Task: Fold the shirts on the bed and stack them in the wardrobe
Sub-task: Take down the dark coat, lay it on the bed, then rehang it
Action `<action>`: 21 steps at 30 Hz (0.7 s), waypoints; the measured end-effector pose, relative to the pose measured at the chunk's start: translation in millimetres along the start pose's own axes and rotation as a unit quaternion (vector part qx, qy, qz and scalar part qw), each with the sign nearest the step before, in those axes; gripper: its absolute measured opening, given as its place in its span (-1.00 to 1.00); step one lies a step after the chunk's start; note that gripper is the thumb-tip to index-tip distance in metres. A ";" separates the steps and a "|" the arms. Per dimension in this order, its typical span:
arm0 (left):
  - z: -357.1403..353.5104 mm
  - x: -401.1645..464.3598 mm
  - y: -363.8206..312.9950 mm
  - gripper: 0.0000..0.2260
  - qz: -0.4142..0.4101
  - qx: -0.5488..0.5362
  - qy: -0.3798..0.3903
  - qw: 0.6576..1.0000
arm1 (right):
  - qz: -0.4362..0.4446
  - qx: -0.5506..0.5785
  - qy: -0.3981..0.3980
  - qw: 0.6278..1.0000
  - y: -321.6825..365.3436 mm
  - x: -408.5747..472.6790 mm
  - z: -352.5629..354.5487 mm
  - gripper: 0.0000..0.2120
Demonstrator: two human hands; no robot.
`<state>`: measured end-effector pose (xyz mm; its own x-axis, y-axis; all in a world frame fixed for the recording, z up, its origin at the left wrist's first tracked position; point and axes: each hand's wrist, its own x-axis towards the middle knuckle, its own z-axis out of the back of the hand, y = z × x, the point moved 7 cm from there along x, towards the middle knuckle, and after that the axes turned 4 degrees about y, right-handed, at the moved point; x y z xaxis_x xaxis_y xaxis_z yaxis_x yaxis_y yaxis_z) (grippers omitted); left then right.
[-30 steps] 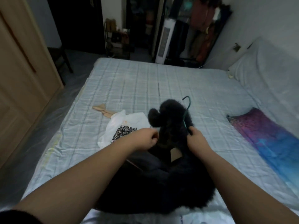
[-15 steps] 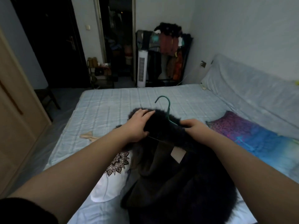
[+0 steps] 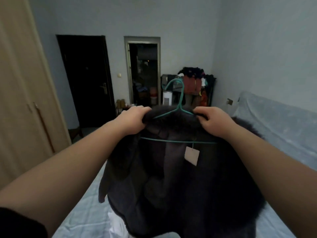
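A dark fuzzy garment [image 3: 180, 186] hangs in the air in front of me on a teal wire hanger [image 3: 178, 107], with a pale paper tag [image 3: 191, 155] dangling inside it. My left hand [image 3: 135, 120] grips its left shoulder, and my right hand [image 3: 213, 121] grips the right shoulder by the hanger's arm. Below it lies the bed [image 3: 82, 215] with its pale blue checked cover. A bit of a white shirt [image 3: 116, 224] shows under the garment's hem. The wooden wardrobe [image 3: 22, 103] stands shut at the left.
A dark door [image 3: 87, 79] and an open doorway [image 3: 143, 73] are in the far wall. A clothes rack [image 3: 195, 86] full of garments and a white tower appliance [image 3: 167, 98] stand beyond the bed's far end. The covered headboard [image 3: 277, 121] is at the right.
Both hands have lifted the dark garment on its hanger off the bed to chest height. The view has tilted up toward the far wall.
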<state>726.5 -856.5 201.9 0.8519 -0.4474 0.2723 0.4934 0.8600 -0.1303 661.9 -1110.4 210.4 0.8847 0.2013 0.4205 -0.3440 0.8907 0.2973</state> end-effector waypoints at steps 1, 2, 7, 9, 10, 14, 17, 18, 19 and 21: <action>10.2 -1.4 9.5 -0.55 0.005 -0.017 0.000 1.000 | 0.009 -0.017 -0.008 1.000 5.9 9.5 3.4 -0.69; 18.5 -3.9 18.3 -0.53 0.013 -0.023 0.005 1.000 | 0.022 -0.035 -0.007 0.999 13.6 17.9 4.4 -0.68; 23.7 -26.4 53.1 -0.58 0.029 -0.010 0.084 0.996 | 0.047 -0.093 0.054 0.993 37.1 44.2 -19.5 -0.65; 21.2 -40.6 66.2 -0.62 0.037 -0.033 0.100 0.994 | 0.041 -0.071 0.080 0.993 41.5 48.0 -32.8 -0.63; 20.2 -47.1 72.3 -0.66 0.039 -0.052 0.101 0.993 | 0.040 -0.057 0.093 0.993 44.5 48.3 -39.3 -0.64; 8.0 -65.3 86.6 -0.77 0.059 -0.066 0.080 0.993 | 0.072 -0.027 0.146 0.986 66.4 45.1 -60.4 -0.81; -3.5 -70.8 93.1 -0.79 0.085 -0.042 0.052 0.994 | 0.086 -0.036 0.155 0.984 75.1 49.4 -68.9 -0.75; -5.8 -73.2 95.7 -0.80 0.092 -0.039 0.048 0.994 | 0.090 -0.038 0.161 0.982 78.0 50.9 -70.4 -0.73; -6.5 -75.8 97.9 -0.81 0.098 -0.039 0.046 0.993 | 0.090 -0.039 0.166 0.981 80.4 52.8 -70.6 -0.74; -5.5 -81.8 100.9 -0.81 0.100 -0.049 0.034 0.993 | 0.082 -0.049 0.180 0.979 84.2 55.6 -69.1 -0.81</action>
<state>707.5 -734.5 161.2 0.9429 -0.2886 0.1662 0.3250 0.9067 -0.2688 703.9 -996.0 199.6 0.8798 0.4594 0.1216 -0.4742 0.8659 0.1595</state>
